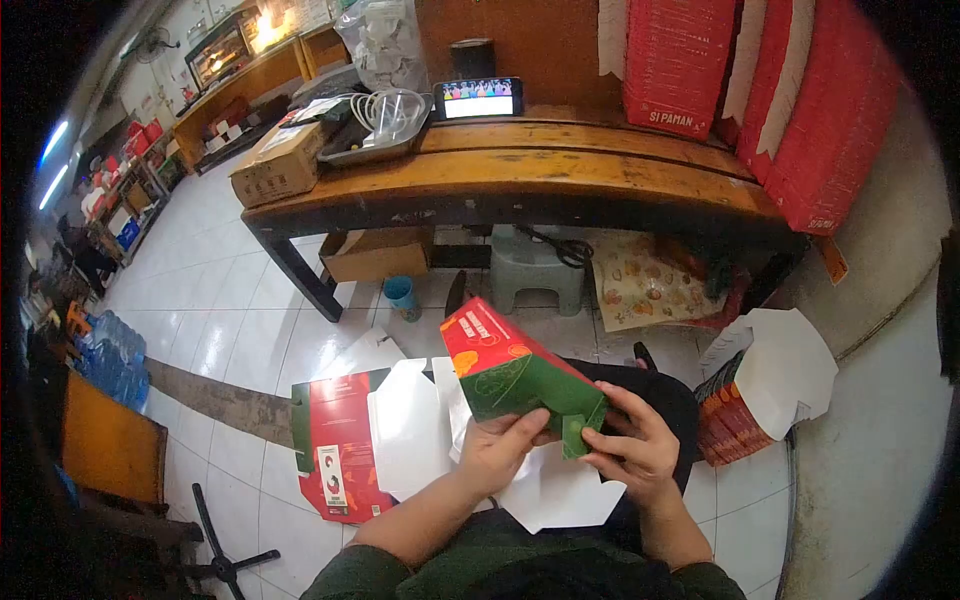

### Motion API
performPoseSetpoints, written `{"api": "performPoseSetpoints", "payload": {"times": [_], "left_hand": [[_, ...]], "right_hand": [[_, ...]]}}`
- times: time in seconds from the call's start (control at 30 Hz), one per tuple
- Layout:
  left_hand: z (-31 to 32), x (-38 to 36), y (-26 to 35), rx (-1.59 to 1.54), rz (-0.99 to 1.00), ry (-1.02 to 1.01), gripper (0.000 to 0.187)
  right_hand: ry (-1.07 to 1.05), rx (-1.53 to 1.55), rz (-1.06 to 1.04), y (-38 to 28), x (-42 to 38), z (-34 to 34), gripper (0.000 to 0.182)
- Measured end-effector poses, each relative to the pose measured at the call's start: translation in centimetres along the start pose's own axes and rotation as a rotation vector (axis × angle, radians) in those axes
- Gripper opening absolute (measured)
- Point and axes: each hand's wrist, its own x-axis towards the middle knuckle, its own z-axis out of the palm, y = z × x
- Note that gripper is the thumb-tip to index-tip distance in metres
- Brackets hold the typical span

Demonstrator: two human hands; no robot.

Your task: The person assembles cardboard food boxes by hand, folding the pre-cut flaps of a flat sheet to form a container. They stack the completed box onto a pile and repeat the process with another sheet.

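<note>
A red and green printed food box [515,370], partly folded, is held tilted above my lap. My left hand [508,452] grips its lower edge, thumb on the green side. At its right end, my right hand [637,440] pinches a small green flap between thumb and fingers. Beneath both hands lie flat white box blanks [560,495] across my lap. More blanks reach out to the left, one white side up [408,425] and one showing its red print [345,440].
A stack of nested boxes [765,385] stands on the floor at right. Ahead is a wooden bench [560,160] bearing a propped phone [478,98], a dark tray [375,145], a cardboard box [280,165] and tall red box stacks [680,65]. Below it are a stool [540,270] and blue cup [401,297].
</note>
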Motion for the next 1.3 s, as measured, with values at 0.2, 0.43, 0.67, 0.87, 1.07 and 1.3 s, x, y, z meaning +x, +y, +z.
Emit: {"api": "performPoseSetpoints", "payload": {"times": [0.2,0.43,0.67,0.87,1.07,1.3], "left_hand": [[1.8,-0.4,-1.7,0.054,-0.024,0.074,0.03],[-1.3,1.4,-0.5,1.265,0.019,-0.139,0.024],[-3.3,-0.2,-1.4,1.403,-0.177,-0.215,0.046],[-1.2,-0.2,-0.7,1.337,-0.414,-0.049,0.067],[-1.2,-0.2,-0.2,1.342,-0.388,-0.067,0.073],[-0.8,-0.8,-0.7,1.379,-0.372,-0.096,0.077]], "right_hand": [[0.182,-0.045,0.113,0.3,-1.0,1.5,0.03],[0.063,-0.274,0.172,0.9,-0.4,-0.1,0.039],[-0.079,-0.245,0.31,4.0,-1.8,-0.9,0.028],[-0.292,-0.364,0.211,2.9,-0.7,-0.2,0.023],[0.004,-0.403,0.274,4.3,-2.5,1.8,0.023],[-0.271,-0.197,0.391,4.1,-1.8,0.6,0.018]]}}
